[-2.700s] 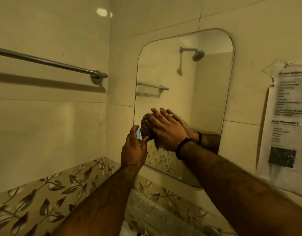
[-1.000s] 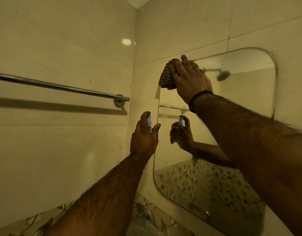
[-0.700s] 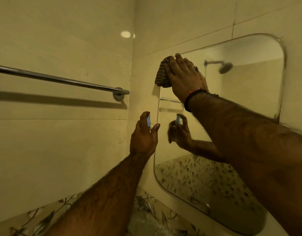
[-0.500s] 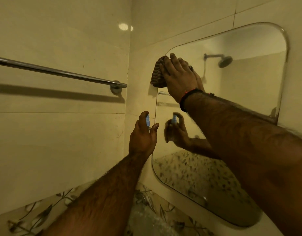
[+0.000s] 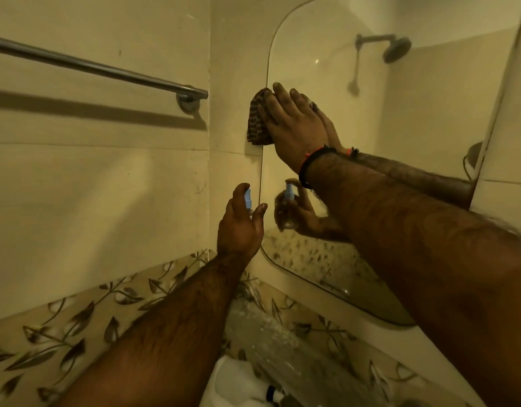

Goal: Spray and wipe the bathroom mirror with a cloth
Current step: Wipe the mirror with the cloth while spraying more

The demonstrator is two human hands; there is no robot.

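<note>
The rounded wall mirror fills the upper right. My right hand lies flat against its left edge, pressing a dark checked cloth that sticks out past the mirror's rim onto the tile. Lower down, my left hand is closed around a small spray bottle with a blue nozzle, held just left of the mirror's lower edge. Most of the bottle is hidden in the hand. Both hands and the bottle are reflected in the glass.
A chrome towel bar runs along the left wall, ending near the corner. A leaf-patterned tile band lies below. A plastic-wrapped shelf and a white basin edge sit under the mirror. A shower head shows only as a reflection.
My right hand has dragged the cloth down the mirror's left edge from the top corner. My left hand kept the spray bottle in about the same place. The view tilted downward.
</note>
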